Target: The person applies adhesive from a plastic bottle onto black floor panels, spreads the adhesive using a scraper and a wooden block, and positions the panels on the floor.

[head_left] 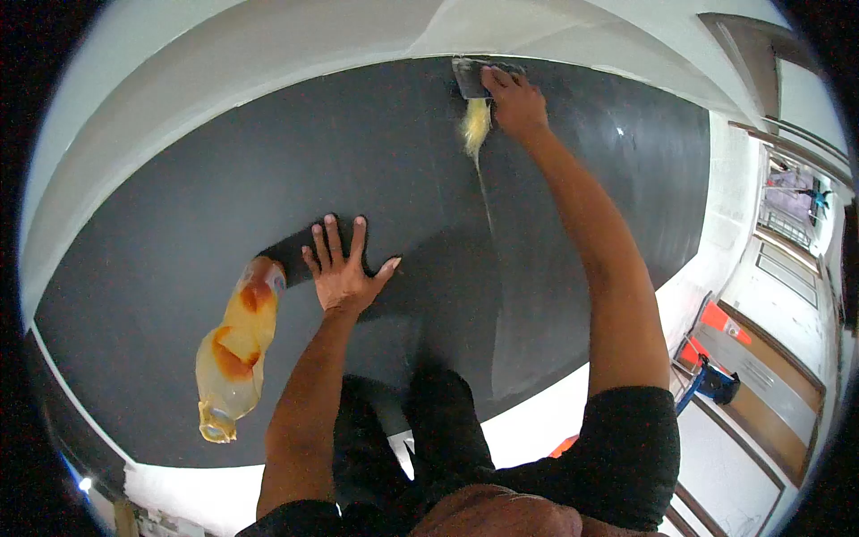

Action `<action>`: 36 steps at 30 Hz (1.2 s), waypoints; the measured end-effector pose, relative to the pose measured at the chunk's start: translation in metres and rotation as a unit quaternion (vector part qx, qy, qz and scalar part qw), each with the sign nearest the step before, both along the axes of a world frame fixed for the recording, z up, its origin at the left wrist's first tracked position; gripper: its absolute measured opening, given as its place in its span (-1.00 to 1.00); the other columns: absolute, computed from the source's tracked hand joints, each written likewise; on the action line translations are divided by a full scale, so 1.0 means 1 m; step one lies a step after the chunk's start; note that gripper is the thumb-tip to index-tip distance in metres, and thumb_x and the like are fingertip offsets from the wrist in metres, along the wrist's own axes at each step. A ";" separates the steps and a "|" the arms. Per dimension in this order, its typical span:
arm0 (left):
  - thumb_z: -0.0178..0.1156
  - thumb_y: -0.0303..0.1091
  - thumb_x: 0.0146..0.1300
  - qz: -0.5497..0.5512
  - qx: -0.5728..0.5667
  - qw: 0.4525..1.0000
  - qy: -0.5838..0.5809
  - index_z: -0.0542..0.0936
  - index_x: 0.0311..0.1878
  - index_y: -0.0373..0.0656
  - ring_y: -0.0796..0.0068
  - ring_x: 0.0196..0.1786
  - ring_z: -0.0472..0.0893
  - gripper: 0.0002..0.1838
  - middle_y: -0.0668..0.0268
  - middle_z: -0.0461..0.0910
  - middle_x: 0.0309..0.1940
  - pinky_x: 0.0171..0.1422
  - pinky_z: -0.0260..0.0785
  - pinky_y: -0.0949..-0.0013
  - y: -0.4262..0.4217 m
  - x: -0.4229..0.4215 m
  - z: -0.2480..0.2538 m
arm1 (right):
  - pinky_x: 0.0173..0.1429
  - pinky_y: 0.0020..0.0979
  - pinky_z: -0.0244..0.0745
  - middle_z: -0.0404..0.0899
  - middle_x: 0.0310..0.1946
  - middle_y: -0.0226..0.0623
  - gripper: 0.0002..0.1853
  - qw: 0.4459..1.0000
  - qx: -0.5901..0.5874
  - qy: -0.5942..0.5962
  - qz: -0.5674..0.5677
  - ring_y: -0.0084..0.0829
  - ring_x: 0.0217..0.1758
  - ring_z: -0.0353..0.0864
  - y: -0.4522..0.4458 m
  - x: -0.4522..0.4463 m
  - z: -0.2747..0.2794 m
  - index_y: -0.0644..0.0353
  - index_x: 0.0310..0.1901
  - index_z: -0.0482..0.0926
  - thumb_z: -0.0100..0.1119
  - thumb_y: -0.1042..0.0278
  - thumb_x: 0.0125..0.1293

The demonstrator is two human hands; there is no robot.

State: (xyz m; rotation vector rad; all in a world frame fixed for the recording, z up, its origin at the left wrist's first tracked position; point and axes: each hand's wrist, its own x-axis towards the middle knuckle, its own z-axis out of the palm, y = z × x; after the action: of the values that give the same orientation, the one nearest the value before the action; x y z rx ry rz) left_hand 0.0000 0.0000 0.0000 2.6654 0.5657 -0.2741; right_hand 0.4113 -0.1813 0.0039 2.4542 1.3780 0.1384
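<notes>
Dark-grey smooth panel [161, 295] with thin, flat, rectangular scraper [469, 79] at far edge.
Held in right hand [522, 103], fingers closed on its edge, just beyond pale-yellow smear [477, 125] tapering into thin line. Laid palm-down on panel with fingers spread wide: left hand [344, 282]. Placed left of left hand, apart from it: translucent, amber-stained plastic bottle [237, 345].

Dark-grey surface [385, 166]; grey scraper [469, 80]; pale-yellow smear [477, 127]; orange-patched yellowish bottle [237, 351]
</notes>
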 end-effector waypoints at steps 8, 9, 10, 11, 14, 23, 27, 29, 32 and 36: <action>0.09 0.61 0.14 -0.005 -0.017 0.997 0.077 0.02 0.65 0.34 -0.14 0.69 -0.25 0.09 0.00 -0.25 0.68 0.62 -0.33 -0.38 0.001 0.010 0.001 | 0.23 0.05 0.52 0.66 0.03 0.08 -0.60 0.910 0.016 0.247 -0.333 0.15 0.14 0.64 0.042 0.010 0.048 0.27 -0.01 0.62 0.17 0.23 0.16; 0.09 0.61 0.14 -0.006 -0.017 0.997 0.077 0.02 0.65 0.34 -0.14 0.69 -0.25 0.09 0.00 -0.25 0.68 0.62 -0.33 -0.38 0.002 0.010 0.000 | 0.23 0.05 0.52 0.66 0.03 0.08 -0.60 0.909 0.017 0.247 -0.334 0.15 0.14 0.64 0.055 0.004 0.047 0.27 -0.01 0.62 0.17 0.23 0.16; 0.09 0.61 0.14 -0.005 -0.013 0.998 0.059 0.02 0.65 0.34 -0.14 0.69 -0.23 0.08 0.00 -0.25 0.68 0.62 -0.32 -0.39 0.001 0.012 -0.002 | 0.23 0.04 0.53 0.65 0.03 0.12 -0.60 0.899 0.040 0.264 -0.348 0.17 0.14 0.63 0.072 -0.002 0.047 0.29 -0.04 0.63 0.18 0.22 0.14; 0.08 0.60 0.15 -0.005 -0.010 0.999 0.045 0.02 0.65 0.34 -0.15 0.69 -0.21 0.08 0.00 -0.25 0.68 0.61 -0.31 -0.40 0.000 0.010 -0.001 | 0.24 0.02 0.53 0.65 0.04 0.15 -0.60 0.886 0.061 0.283 -0.362 0.19 0.14 0.62 0.086 -0.013 0.049 0.31 -0.08 0.64 0.18 0.20 0.12; 0.08 0.59 0.17 -0.003 -0.014 1.000 0.021 0.03 0.64 0.33 -0.16 0.68 -0.19 0.06 0.00 -0.25 0.67 0.61 -0.29 -0.40 0.002 0.007 -0.002 | 0.24 0.02 0.53 0.65 0.03 0.18 -0.59 0.865 0.058 0.317 -0.384 0.20 0.13 0.63 0.126 -0.042 0.059 0.31 -0.09 0.65 0.20 0.18 0.10; 0.17 0.56 0.13 0.010 -0.013 0.999 -0.035 0.16 0.61 0.32 -0.18 0.66 -0.05 0.04 0.01 -0.08 0.66 0.58 -0.12 -0.39 0.003 0.006 0.001 | 0.21 -0.09 0.61 0.70 0.02 0.04 -0.66 0.892 -0.001 0.349 -0.286 0.01 0.13 0.71 0.247 -0.134 0.070 0.22 -0.01 0.71 0.23 0.28 0.21; 0.13 0.58 0.14 -0.004 -0.017 0.999 -0.050 0.20 0.61 0.25 -0.18 0.65 -0.03 0.04 0.00 -0.05 0.65 0.60 -0.15 -0.33 0.007 0.002 -0.001 | 0.13 -0.04 0.62 0.71 -0.01 -0.14 -0.66 0.962 -0.058 0.239 -0.115 -0.09 0.05 0.74 0.224 -0.121 0.074 0.08 0.05 0.70 0.23 0.33 0.23; 0.08 0.59 0.17 -0.007 -0.029 0.999 -0.031 0.18 0.61 0.26 -0.17 0.64 -0.01 0.03 0.00 -0.02 0.64 0.60 -0.14 -0.33 0.008 0.003 0.004 | 0.17 0.01 0.56 0.70 0.02 -0.30 -0.62 0.987 -0.014 0.154 -0.032 -0.14 0.11 0.69 0.170 -0.092 0.052 -0.05 0.10 0.68 0.22 0.37 0.22; 0.05 0.59 0.19 -0.002 -0.023 0.998 -0.056 0.18 0.62 0.25 -0.16 0.64 0.01 0.02 -0.01 -0.03 0.64 0.59 -0.13 -0.34 0.007 0.001 0.000 | 0.27 0.17 0.44 0.70 0.02 -0.27 -0.63 0.991 -0.020 0.129 -0.022 -0.06 0.12 0.66 0.081 -0.073 0.049 -0.24 0.17 0.63 0.11 0.24 0.34; 0.05 0.58 0.20 -0.011 -0.025 0.998 -0.060 0.19 0.61 0.25 -0.16 0.64 0.02 0.01 -0.02 -0.02 0.64 0.58 -0.10 -0.36 0.007 0.000 0.000 | 0.27 0.07 0.48 0.63 0.16 -0.43 -0.47 0.951 -0.139 0.178 -0.211 -0.11 0.24 0.59 -0.016 -0.117 0.063 -0.21 0.26 0.58 0.18 0.45 0.25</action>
State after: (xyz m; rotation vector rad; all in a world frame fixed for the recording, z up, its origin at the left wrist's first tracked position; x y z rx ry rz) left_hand 0.0002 0.0065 -0.0001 2.6208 0.4860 -0.1319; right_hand 0.2942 -0.1975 0.0672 2.5352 0.8774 -0.5825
